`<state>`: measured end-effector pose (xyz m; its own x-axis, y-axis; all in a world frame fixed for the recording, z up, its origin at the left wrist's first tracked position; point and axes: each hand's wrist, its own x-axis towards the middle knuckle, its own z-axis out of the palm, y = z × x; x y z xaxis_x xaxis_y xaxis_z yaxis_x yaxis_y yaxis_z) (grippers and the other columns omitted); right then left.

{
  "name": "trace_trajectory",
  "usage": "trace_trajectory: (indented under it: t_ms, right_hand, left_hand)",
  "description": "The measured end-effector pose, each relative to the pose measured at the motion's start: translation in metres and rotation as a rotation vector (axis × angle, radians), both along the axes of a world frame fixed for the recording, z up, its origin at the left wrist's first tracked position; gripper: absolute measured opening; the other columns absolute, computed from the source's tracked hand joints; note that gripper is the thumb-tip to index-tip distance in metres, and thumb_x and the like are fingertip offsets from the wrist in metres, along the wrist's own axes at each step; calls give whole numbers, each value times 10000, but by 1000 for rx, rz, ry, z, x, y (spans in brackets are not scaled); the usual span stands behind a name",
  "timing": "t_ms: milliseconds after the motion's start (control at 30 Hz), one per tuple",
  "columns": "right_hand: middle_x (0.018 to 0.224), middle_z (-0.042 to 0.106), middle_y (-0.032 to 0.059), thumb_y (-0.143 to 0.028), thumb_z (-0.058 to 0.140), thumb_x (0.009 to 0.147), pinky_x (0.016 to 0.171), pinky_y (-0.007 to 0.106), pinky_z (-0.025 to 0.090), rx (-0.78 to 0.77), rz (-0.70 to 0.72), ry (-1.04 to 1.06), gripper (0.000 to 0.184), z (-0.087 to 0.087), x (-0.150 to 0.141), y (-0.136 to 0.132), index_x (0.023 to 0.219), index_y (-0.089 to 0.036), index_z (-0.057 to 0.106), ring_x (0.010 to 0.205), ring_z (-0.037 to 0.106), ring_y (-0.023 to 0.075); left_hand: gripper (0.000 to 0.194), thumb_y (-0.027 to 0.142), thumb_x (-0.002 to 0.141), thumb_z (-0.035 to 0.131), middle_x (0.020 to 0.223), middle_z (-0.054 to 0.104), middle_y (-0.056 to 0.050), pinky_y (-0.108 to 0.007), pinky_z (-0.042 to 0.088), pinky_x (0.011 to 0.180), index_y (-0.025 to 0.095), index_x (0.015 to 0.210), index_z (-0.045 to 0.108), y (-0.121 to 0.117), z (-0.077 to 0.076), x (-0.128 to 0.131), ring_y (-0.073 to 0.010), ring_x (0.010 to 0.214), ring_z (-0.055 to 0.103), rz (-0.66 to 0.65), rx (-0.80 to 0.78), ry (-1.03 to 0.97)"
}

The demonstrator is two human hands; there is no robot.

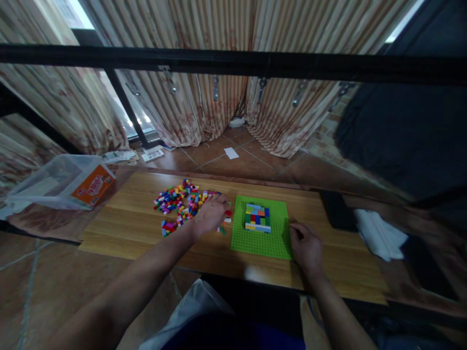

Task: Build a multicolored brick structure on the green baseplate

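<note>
My left hand lies over the right side of a pile of loose building bricks, its fingers stretched out and nothing visibly held. A few bricks, red, white and green, lie between it and a green studded baseplate. On the baseplate sits a low, roughly square build of bricks in blue, yellow, red, orange and white. At the baseplate's right edge my right hand is curled, its fingertips drawn together against the edge. Whatever those fingertips may hold is too small or hidden to make out.
The wooden board bears the bricks and baseplate. To the left stands a clear plastic box with an orange label. A dark phone-like object and a white cloth lie at the right. A black rail crosses beyond the board.
</note>
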<state>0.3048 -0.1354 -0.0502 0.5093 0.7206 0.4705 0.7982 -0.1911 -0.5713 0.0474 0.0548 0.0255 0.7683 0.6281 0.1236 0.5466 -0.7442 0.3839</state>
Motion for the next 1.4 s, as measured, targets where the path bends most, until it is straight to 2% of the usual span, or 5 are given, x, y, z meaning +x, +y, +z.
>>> trace_trajectory:
  t_ms: [300, 500, 733, 933, 1400]
  right_hand:
    - [913, 700, 109, -365, 473, 880, 844, 386, 498, 16, 8, 8, 282, 0, 0, 0, 850, -187, 690, 878, 638, 232]
    - [942, 704, 113, -379, 468, 887, 840, 388, 502, 7, 1, 18, 295, 0, 0, 0, 865, -188, 692, 901, 640, 234]
    - [940, 709, 107, -388, 465, 888, 848, 399, 502, 12, 1, -2, 300, -3, 1, 0, 864, -198, 696, 895, 642, 234]
    - [940, 703, 115, -388, 465, 890, 836, 397, 506, 10, 6, -5, 306, -5, 2, 0, 867, -188, 695, 882, 641, 237]
    - [963, 701, 124, -403, 464, 893, 843, 395, 501, -16, 9, 9, 321, -4, 3, -2, 882, -176, 691, 893, 641, 239]
  left_hand:
    - [173, 156, 861, 511, 778, 694, -20, -222, 471, 645, 180, 908, 675, -33, 4, 19, -137, 668, 629, 100, -189, -137]
    - [150, 219, 867, 542, 834, 723, -33, -234, 499, 680, 186, 908, 683, -55, -1, 37, -148, 733, 658, 158, -224, -182]
    - [226, 354, 897, 525, 836, 729, -60, -297, 512, 746, 200, 968, 674, -69, 2, 53, -196, 792, 686, 340, -155, 14]
    - [281, 384, 914, 489, 832, 725, -105, -326, 517, 725, 176, 992, 660, -79, 4, 74, -243, 807, 699, 381, -143, 95]
    - [342, 413, 933, 461, 851, 730, -136, -350, 523, 705, 159, 1016, 674, -73, -5, 85, -282, 844, 709, 436, -156, 115]
